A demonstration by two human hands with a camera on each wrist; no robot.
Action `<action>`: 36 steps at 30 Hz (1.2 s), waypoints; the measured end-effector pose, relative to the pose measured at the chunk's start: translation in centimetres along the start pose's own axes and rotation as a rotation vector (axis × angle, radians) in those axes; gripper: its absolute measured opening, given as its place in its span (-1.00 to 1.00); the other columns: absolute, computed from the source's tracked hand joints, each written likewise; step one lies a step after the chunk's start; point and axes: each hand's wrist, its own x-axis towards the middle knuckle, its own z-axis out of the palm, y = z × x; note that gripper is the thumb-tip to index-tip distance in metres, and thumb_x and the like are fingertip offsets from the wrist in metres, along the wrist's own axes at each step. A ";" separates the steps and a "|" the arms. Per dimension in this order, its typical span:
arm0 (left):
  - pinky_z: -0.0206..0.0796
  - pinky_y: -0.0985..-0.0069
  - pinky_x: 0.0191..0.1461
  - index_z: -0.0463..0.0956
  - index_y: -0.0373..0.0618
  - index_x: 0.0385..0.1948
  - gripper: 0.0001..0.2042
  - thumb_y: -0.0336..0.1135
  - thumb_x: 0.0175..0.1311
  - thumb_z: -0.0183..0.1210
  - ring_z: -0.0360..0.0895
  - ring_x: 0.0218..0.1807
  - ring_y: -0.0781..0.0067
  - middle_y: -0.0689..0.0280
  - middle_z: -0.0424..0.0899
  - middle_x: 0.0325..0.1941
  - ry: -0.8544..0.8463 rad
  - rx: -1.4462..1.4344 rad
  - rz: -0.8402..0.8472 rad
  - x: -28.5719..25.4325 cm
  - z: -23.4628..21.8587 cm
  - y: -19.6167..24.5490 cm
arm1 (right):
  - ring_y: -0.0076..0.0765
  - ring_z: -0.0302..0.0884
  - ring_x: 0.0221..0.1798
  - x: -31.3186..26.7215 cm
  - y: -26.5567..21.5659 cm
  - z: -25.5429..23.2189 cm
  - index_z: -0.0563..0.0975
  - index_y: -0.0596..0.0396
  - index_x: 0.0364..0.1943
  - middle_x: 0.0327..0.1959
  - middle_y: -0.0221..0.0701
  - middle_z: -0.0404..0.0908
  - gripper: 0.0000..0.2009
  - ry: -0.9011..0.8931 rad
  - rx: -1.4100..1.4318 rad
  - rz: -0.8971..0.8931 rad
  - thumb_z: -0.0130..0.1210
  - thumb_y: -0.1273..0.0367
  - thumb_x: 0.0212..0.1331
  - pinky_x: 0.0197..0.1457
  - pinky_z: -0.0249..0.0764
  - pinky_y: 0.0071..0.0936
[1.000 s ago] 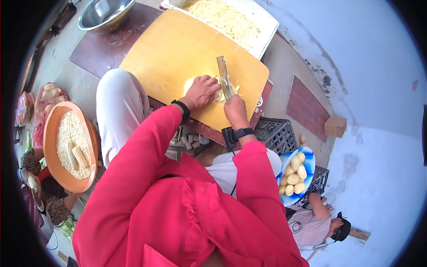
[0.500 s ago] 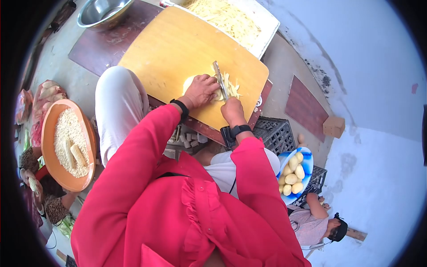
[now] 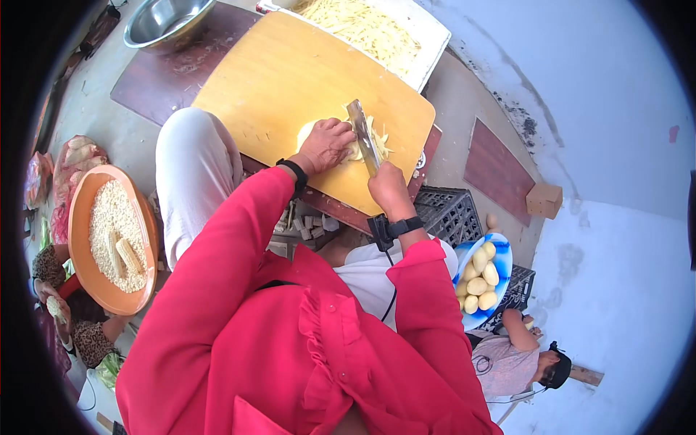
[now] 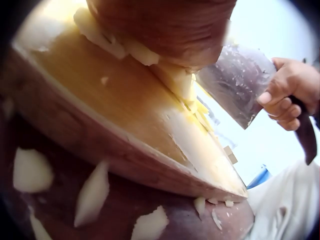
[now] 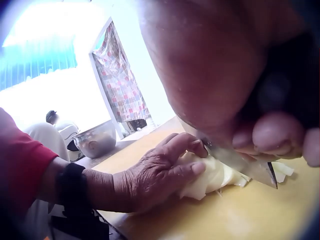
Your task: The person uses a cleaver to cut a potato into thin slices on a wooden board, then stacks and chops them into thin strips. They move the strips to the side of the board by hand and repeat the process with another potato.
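Note:
My left hand (image 3: pixel 326 145) rests on the yellow cutting board (image 3: pixel 268 80), its curled fingers and thumb gripping a stack of pale potato slices (image 5: pixel 215 177). My right hand (image 3: pixel 389 190) grips a cleaver (image 3: pixel 362 134) by its dark handle (image 4: pixel 306 132). In the head view the blade stands right beside the left fingertips, tilted so that its flat side shows. Cut potato strips (image 3: pixel 380 142) lie past the blade on the board. A pale rounded piece of potato (image 3: pixel 306 133) shows left of the left hand.
Behind the board a white tray (image 3: pixel 433 54) holds a heap of potato strips. A steel bowl (image 3: pixel 156 22) stands back left. An orange basin (image 3: pixel 81 239) holds corn kernels and cobs. Peeled potatoes (image 3: pixel 476 286) fill a blue-white basin on the right, near a black crate (image 3: pixel 449 210). Other people sit nearby.
The cleaver was lowered to a thin edge half a second ago; now its flat side shows again and the right hand sits slightly farther right. The left hand stays on the slices.

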 end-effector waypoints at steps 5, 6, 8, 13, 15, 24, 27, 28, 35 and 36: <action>0.18 0.16 0.24 0.46 0.10 0.00 -0.63 -0.19 0.11 0.21 0.36 0.13 0.16 0.33 0.47 0.02 0.002 -0.013 -0.011 0.1 -0.2 -0.2 | 0.33 0.60 -0.12 0.7 -0.6 -0.7 0.60 0.40 -0.30 -0.26 0.23 0.60 -0.78 -0.078 -0.013 0.008 0.01 0.47 0.07 -0.01 0.53 0.03; 0.18 0.16 0.23 0.46 0.11 0.00 -0.63 -0.20 0.11 0.21 0.36 0.13 0.16 0.33 0.47 0.01 0.002 -0.014 -0.017 0.0 -0.1 0.0 | 0.33 0.60 -0.12 0.8 -0.7 -0.7 0.60 0.40 -0.30 -0.26 0.23 0.60 -0.78 -0.091 -0.015 0.008 0.02 0.47 0.07 -0.01 0.53 0.03; 0.18 0.16 0.24 0.45 0.10 -0.01 -0.63 -0.20 0.10 0.22 0.36 0.13 0.17 0.33 0.47 0.01 0.011 -0.012 -0.006 0.1 0.3 -0.1 | 0.32 0.60 -0.12 2.6 -0.1 1.7 0.61 0.38 -0.32 -0.27 0.23 0.60 -0.78 -0.047 0.001 0.056 0.04 0.46 0.07 -0.02 0.53 0.03; 0.18 0.17 0.24 0.45 0.08 -0.04 -0.64 -0.21 0.09 0.23 0.37 0.14 0.17 0.34 0.47 0.01 0.005 -0.005 -0.007 0.0 0.0 0.1 | 0.31 0.60 -0.11 5.0 -0.2 3.1 0.60 0.37 -0.30 -0.27 0.21 0.61 -0.78 0.106 0.116 0.017 0.06 0.43 0.09 -0.02 0.53 0.02; 0.18 0.18 0.23 0.44 0.08 -0.05 -0.64 -0.20 0.08 0.24 0.37 0.14 0.17 0.34 0.47 0.01 0.036 -0.016 -0.002 0.1 -0.2 0.1 | 0.32 0.59 -0.13 4.7 0.0 2.6 0.59 0.39 -0.32 -0.30 0.25 0.59 -0.79 0.136 0.157 0.046 0.04 0.46 0.07 -0.02 0.52 0.00; 0.18 0.18 0.23 0.46 0.07 -0.05 -0.65 -0.19 0.09 0.24 0.37 0.12 0.17 0.34 0.47 -0.01 0.053 -0.021 0.009 0.0 -0.1 0.0 | 0.32 0.60 -0.11 0.0 0.2 0.0 0.59 0.38 -0.30 -0.30 0.24 0.60 -0.79 0.037 -0.007 -0.008 0.02 0.47 0.08 0.01 0.52 0.03; 0.19 0.17 0.23 0.46 0.07 -0.05 -0.64 -0.20 0.09 0.24 0.37 0.12 0.16 0.33 0.47 -0.01 0.045 -0.029 0.015 -0.1 0.0 -0.1 | 0.32 0.60 -0.11 0.2 0.3 -0.4 0.59 0.39 -0.30 -0.28 0.25 0.60 -0.78 -0.021 -0.005 -0.011 0.02 0.47 0.07 0.01 0.52 0.03; 0.18 0.18 0.23 0.46 0.07 -0.05 -0.64 -0.20 0.09 0.24 0.37 0.12 0.17 0.33 0.47 -0.02 0.042 -0.027 0.009 0.0 0.0 -0.2 | 0.32 0.60 -0.10 0.3 0.1 -0.6 0.59 0.40 -0.30 -0.27 0.26 0.60 -0.78 -0.036 -0.008 -0.001 0.02 0.47 0.07 0.01 0.52 0.03; 0.18 0.18 0.24 0.47 0.07 -0.06 -0.64 -0.21 0.07 0.25 0.37 0.11 0.18 0.33 0.48 -0.03 0.058 -0.049 0.000 0.2 0.3 -0.2 | 0.33 0.59 -0.08 3.6 0.0 2.7 0.61 0.37 -0.29 -0.23 0.24 0.60 -0.78 -0.040 0.051 0.089 0.04 0.45 0.07 0.01 0.52 0.01; 0.18 0.18 0.24 0.47 0.07 -0.06 -0.64 -0.21 0.07 0.25 0.37 0.11 0.18 0.33 0.48 -0.03 0.061 -0.053 0.005 0.1 0.1 -0.2 | 0.33 0.59 -0.08 4.3 -0.3 3.0 0.61 0.37 -0.29 -0.24 0.24 0.60 -0.78 -0.010 0.063 0.063 0.04 0.45 0.08 0.00 0.52 0.01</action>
